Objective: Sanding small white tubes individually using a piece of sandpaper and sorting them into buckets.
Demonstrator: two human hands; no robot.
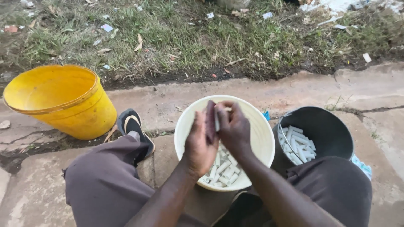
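Together, left hand point(200, 145) is gripping an upright dark stalk point(210, 121), long axis 12-to-6; right hand point(233, 128) is pinching its pale top at 1 o'clock.

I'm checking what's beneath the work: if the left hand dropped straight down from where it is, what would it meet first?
Probably the white sticks lying in the cream bowl; the left hand hangs over them holding a dark strip, though the height above is unclear.

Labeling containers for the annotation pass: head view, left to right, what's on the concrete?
Yellow bucket → black sandal → white bowl of pale cut sticks, with the left hand and right hand working a dark strip above it → black bucket, also holding pale sticks.
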